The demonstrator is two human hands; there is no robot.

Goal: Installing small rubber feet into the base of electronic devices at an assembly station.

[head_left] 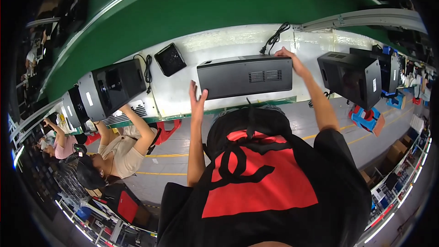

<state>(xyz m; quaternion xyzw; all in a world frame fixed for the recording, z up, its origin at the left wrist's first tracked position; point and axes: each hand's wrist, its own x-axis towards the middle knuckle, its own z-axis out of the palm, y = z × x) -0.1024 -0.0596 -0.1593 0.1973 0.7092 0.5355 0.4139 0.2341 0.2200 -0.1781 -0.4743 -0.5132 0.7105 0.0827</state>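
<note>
In front of me a long dark grey metal case (244, 77) with two vent grilles lies on the white bench. At its left end is my left hand (198, 102), open, fingers stretched out and apart, thumb by the near left corner. My right hand (291, 58) curls round the case's far right corner. Some of its fingers are hidden behind the edge. Behind the case, close to my right hand, a bundled black power cord (274, 39) rests on the bench. A small black open tray-like box (169, 59) sits to the left.
More black cases stand on the bench at left (111, 87) and right (350, 77). A coiled black cable (148, 71) lies by the left one. Beyond runs a green conveyor belt (206, 4). A co-worker (121, 155) works at my left. Blue-red stools (367, 118) stand at right.
</note>
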